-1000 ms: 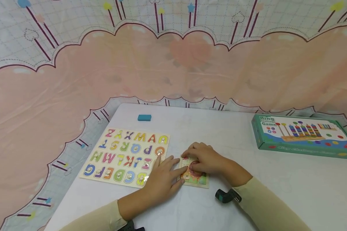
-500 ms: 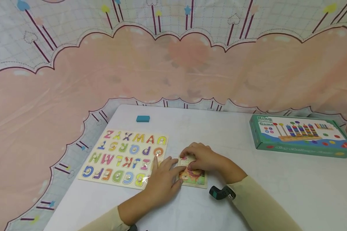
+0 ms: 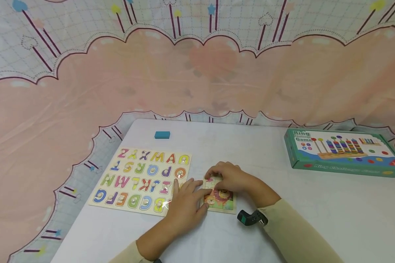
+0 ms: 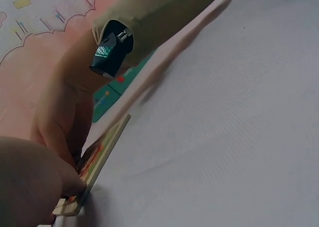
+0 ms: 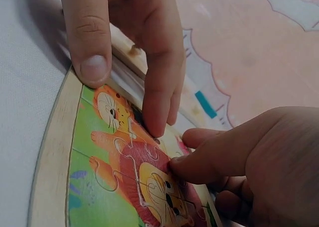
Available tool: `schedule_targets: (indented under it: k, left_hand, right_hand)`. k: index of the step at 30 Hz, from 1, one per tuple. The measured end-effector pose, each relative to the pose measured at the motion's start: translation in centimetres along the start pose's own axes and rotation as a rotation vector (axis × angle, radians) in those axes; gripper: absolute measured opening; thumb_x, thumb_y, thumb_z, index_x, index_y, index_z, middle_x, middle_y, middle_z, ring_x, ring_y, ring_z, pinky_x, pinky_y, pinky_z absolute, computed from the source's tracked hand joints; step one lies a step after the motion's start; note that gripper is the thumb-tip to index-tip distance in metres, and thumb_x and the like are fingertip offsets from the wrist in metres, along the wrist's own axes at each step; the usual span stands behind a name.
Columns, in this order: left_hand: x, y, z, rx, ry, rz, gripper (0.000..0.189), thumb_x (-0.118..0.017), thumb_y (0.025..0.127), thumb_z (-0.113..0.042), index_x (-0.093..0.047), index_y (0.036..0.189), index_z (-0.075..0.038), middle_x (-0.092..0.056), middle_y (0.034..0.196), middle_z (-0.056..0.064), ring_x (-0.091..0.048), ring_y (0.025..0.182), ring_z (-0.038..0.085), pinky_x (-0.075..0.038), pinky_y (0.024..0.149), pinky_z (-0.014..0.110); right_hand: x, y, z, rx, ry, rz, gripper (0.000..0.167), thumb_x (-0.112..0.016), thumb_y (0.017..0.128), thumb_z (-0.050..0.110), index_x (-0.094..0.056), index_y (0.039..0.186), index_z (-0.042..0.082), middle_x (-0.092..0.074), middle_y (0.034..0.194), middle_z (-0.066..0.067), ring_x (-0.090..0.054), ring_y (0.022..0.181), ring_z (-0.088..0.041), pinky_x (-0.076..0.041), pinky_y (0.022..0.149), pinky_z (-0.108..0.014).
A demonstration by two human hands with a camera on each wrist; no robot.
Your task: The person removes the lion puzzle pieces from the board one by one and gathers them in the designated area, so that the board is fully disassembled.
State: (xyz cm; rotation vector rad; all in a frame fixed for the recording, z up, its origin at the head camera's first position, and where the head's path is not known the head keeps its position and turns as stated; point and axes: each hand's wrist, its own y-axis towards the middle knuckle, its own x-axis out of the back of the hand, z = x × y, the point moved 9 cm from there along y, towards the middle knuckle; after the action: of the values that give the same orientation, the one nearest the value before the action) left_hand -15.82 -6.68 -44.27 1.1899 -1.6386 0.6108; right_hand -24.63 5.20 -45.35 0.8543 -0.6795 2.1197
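A small wooden jigsaw puzzle (image 3: pixel 228 206) with lion pictures lies on the table. In the right wrist view its lion pieces (image 5: pixel 107 152) sit flat inside a pale wooden frame (image 5: pixel 52 162). My left hand (image 3: pixel 185 204) rests at the puzzle's left side, fingers spread. Its thumb (image 5: pixel 92 62) presses the near corner and a fingertip touches the picture. My right hand (image 3: pixel 232 179) holds the puzzle's far part, fingers bent at the far edge. Its thumb (image 5: pixel 187 166) lies on the picture beside the lion's mane. The hand hides the upper right portion.
An alphabet board (image 3: pixel 138 182) with knobbed letters lies to the left, partly under my left hand. A blue block (image 3: pixel 162 135) sits near the table's far edge. A green Ring Challenge Game box (image 3: pixel 345 153) stands at the back right.
My right thumb has slid a little away from me over the puzzle, uncovering more of the lion's face. The left hand stays in place. The head view has shifted slightly.
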Motion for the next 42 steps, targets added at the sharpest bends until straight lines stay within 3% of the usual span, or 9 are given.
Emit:
schedule_targets:
  k: [13, 24, 30, 42]
  left_hand:
    - [0.54, 0.12, 0.32, 0.025, -0.047, -0.062, 0.035, -0.085, 0.086, -0.022, -0.081, 0.121, -0.022, -0.067, 0.139, 0.01, -0.053, 0.14, 0.041, -0.015, 0.116, 0.084]
    - [0.67, 0.37, 0.42, 0.053, -0.029, -0.028, 0.03, -0.087, 0.087, -0.023, -0.084, 0.117, -0.022, -0.069, 0.141, 0.01, -0.053, 0.141, 0.042, -0.019, 0.115, 0.083]
    - [0.74, 0.39, 0.33, 0.055, -0.046, -0.039, 0.028, -0.088, 0.086, -0.024, -0.085, 0.114, -0.023, -0.07, 0.14, 0.01, -0.054, 0.141, 0.042, -0.02, 0.115, 0.083]
    - [0.54, 0.63, 0.59, 0.077, -0.041, -0.018, 0.027, -0.089, 0.086, -0.024, -0.085, 0.113, -0.024, -0.07, 0.141, 0.007, -0.053, 0.141, 0.039, -0.018, 0.116, 0.083]
  right_hand:
    - [-0.37, 0.53, 0.24, -0.11, 0.008, -0.026, 0.039, -0.08, 0.082, 0.001, -0.075, 0.108, 0.029, -0.068, 0.115, 0.008, -0.057, 0.116, -0.021, -0.037, 0.104, -0.06]
    - [-0.23, 0.75, 0.46, -0.12, 0.034, -0.067, 0.042, -0.082, 0.077, -0.004, -0.068, 0.1, 0.029, -0.065, 0.097, 0.012, -0.058, 0.096, -0.015, -0.036, 0.096, -0.054]
    - [0.03, 0.43, 0.4, -0.129, 0.053, -0.075, 0.035, -0.082, 0.083, 0.002, -0.067, 0.101, 0.028, -0.067, 0.096, 0.012, -0.059, 0.091, -0.014, -0.038, 0.098, -0.055]
    - [0.25, 0.22, 0.54, -0.119, 0.11, -0.095, 0.02, -0.077, 0.094, 0.008, -0.07, 0.102, 0.025, -0.068, 0.091, 0.008, -0.061, 0.081, -0.014, -0.044, 0.081, -0.041]
